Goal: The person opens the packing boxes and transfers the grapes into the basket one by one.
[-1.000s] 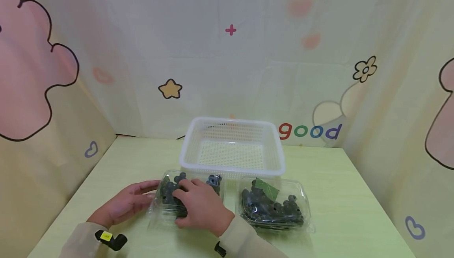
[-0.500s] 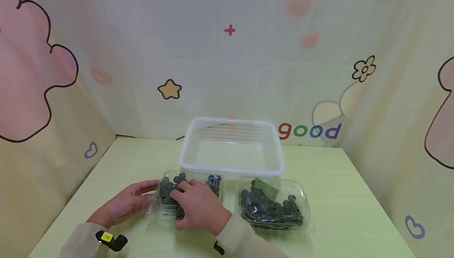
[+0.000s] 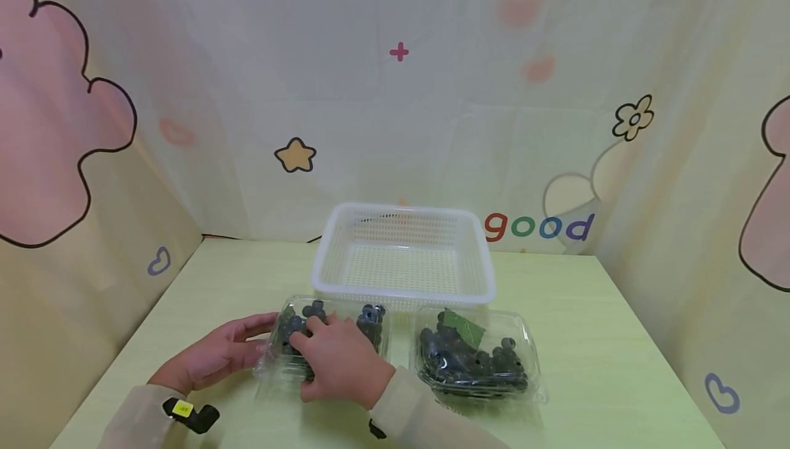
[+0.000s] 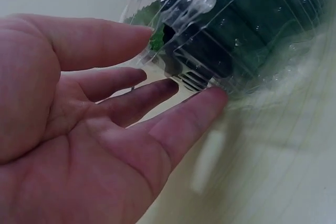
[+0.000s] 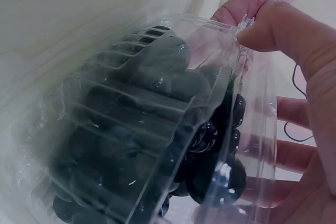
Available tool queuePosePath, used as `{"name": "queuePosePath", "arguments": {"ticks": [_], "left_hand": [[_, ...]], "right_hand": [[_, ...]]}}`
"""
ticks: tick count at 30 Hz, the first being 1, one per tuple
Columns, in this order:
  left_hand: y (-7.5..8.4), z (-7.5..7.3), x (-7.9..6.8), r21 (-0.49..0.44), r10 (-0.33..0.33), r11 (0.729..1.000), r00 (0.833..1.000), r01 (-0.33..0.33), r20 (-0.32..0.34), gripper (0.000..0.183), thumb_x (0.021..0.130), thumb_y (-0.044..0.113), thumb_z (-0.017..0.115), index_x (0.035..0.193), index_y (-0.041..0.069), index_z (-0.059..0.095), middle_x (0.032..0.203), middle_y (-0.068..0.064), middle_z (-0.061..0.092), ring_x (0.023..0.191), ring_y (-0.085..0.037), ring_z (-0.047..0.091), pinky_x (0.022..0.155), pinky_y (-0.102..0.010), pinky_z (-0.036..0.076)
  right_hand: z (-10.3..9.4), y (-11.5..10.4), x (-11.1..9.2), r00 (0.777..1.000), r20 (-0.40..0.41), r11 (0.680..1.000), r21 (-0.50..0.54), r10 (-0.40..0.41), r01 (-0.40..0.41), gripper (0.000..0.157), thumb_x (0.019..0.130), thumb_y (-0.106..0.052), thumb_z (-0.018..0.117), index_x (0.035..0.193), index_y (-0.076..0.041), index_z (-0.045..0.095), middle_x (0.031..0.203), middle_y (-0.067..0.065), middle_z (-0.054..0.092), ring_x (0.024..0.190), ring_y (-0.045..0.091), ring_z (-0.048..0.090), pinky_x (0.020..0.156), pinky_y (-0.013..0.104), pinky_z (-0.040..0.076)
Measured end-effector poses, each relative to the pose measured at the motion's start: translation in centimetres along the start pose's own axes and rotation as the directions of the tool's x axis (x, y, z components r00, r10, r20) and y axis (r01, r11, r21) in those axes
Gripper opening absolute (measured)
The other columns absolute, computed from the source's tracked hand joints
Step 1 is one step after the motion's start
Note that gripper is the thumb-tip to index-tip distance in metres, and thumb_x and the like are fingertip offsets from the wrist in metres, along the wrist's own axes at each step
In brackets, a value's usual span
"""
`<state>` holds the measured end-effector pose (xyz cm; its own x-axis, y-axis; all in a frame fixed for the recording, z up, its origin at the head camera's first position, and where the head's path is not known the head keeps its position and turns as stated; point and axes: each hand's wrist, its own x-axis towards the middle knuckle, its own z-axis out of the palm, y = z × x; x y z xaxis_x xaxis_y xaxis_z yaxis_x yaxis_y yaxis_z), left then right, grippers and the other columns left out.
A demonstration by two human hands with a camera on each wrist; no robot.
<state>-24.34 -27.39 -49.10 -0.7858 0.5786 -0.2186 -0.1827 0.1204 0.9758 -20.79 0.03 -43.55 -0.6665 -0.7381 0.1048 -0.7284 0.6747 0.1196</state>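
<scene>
A right hand (image 3: 345, 360) spans the lid of a clear plastic clamshell (image 5: 142, 100), its fingers spread and slightly bent over the top and its thumb at the near rim, holding the closed box between them. At the box's 9 o'clock end, a left hand (image 3: 222, 353) reaches in with thumb and fingers parted, gripping nothing; its fingertips lie at the plastic, though firm contact cannot be told. Inside the ridged walls, dark grapes (image 5: 215, 179) crowd together, a green leaf (image 4: 157, 38) showing at the 9 o'clock end. Just beside, at 3 o'clock, sits a second clamshell (image 3: 521, 332) of similar fruit, a larger leaf (image 3: 464, 330) near its 12 o'clock edge. At 1 o'clock from the gripped box, a white perforated basket (image 3: 404, 295) stands upright on the pale table (image 3: 592, 339). Beyond hangs a printed backdrop (image 3: 370, 127), a star (image 3: 295, 155) at the basket's 10 o'clock and the word "good" near its 3 o'clock.
</scene>
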Motion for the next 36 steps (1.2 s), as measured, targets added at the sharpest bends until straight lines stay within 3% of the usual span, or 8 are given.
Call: {"name": "queuePosePath", "arguments": {"ticks": [7, 10, 15, 19, 28, 32, 36], "left_hand": [[-0.6, -0.6, 0.0, -0.054, 0.054, 0.997, 0.998, -0.052, 0.037, 0.068, 0.103, 0.006, 0.055, 0.161, -0.002, 0.021, 0.155, 0.003, 0.046, 0.127, -0.008, 0.058, 0.102, -0.029, 0.053], [-0.4, -0.5, 0.0, -0.051, 0.047, 0.998, 0.998, -0.045, 0.03, 0.07, 0.102, 0.006, 0.057, 0.16, -0.003, 0.02, 0.157, 0.0, 0.044, 0.127, -0.008, 0.059, 0.101, -0.029, 0.053], [-0.2, -0.2, 0.3, -0.011, 0.011, 1.0, 1.0, -0.011, -0.015, 0.075, 0.1, 0.01, 0.063, 0.16, -0.002, 0.021, 0.165, -0.02, 0.03, 0.128, -0.009, 0.057, 0.101, -0.028, 0.053], [-0.2, -0.1, 0.5, 0.025, -0.009, 1.0, 0.999, 0.01, -0.036, 0.074, 0.099, 0.012, 0.065, 0.159, -0.003, 0.025, 0.165, -0.027, 0.026, 0.129, -0.01, 0.056, 0.101, -0.028, 0.053], [-0.4, -0.2, 0.8, 0.046, -0.001, 0.999, 1.0, 0.001, 0.012, 0.074, 0.1, 0.011, 0.064, 0.158, -0.008, 0.023, 0.155, -0.009, 0.047, 0.124, -0.009, 0.06, 0.1, -0.03, 0.054], [-0.3, -0.2, 0.9, 0.053, 0.001, 0.999, 1.0, -0.002, 0.022, 0.074, 0.099, 0.01, 0.065, 0.157, -0.008, 0.024, 0.153, -0.009, 0.049, 0.122, -0.012, 0.062, 0.098, -0.03, 0.055], [-0.3, -0.3, 0.9, 0.053, 0.011, 0.999, 0.998, -0.014, 0.055, 0.075, 0.1, 0.009, 0.063, 0.158, -0.01, 0.019, 0.153, -0.006, 0.05, 0.123, -0.008, 0.061, 0.099, -0.029, 0.054]], "right_hand": [[-0.1, 0.2, -0.2, 0.999, -0.037, 1.0, -0.007, -0.017, 0.017, 0.053, 0.081, -0.055, 0.074, 0.126, -0.031, 0.064, 0.104, -0.006, 0.061, 0.081, 0.016, 0.057, 0.056, 0.028, 0.042], [-0.2, 0.2, -0.2, 1.0, -0.024, 1.0, -0.008, -0.01, 0.01, 0.053, 0.081, -0.055, 0.074, 0.127, -0.031, 0.063, 0.104, -0.007, 0.061, 0.082, 0.016, 0.057, 0.057, 0.029, 0.043], [-0.5, 0.0, 0.1, 1.0, 0.02, 1.0, -0.022, -0.001, 0.002, 0.054, 0.081, -0.057, 0.075, 0.127, -0.032, 0.062, 0.103, -0.006, 0.061, 0.078, 0.017, 0.056, 0.058, 0.031, 0.046], [-0.6, -0.5, 0.6, 0.999, 0.033, 0.998, -0.063, -0.009, 0.011, 0.055, 0.079, -0.06, 0.075, 0.125, -0.032, 0.062, 0.104, -0.005, 0.065, 0.074, 0.018, 0.058, 0.057, 0.034, 0.05], [-0.9, -2.0, 1.7, 0.999, 0.035, 0.989, -0.145, 0.005, 0.0, 0.052, 0.079, -0.062, 0.074, 0.121, -0.032, 0.064, 0.097, -0.006, 0.068, 0.075, 0.011, 0.059, 0.059, 0.03, 0.051], [-1.2, -2.9, 2.4, 0.998, 0.056, 0.99, -0.14, 0.022, -0.014, 0.053, 0.08, -0.058, 0.075, 0.122, -0.028, 0.064, 0.098, -0.007, 0.072, 0.083, 0.013, 0.067, 0.067, 0.039, 0.059], [-1.3, -3.8, 3.2, 0.993, 0.092, 0.99, -0.12, 0.08, -0.069, 0.058, 0.079, -0.058, 0.076, 0.125, -0.025, 0.063, 0.113, -0.004, 0.075, 0.102, 0.025, 0.072, 0.08, 0.055, 0.061]]}}
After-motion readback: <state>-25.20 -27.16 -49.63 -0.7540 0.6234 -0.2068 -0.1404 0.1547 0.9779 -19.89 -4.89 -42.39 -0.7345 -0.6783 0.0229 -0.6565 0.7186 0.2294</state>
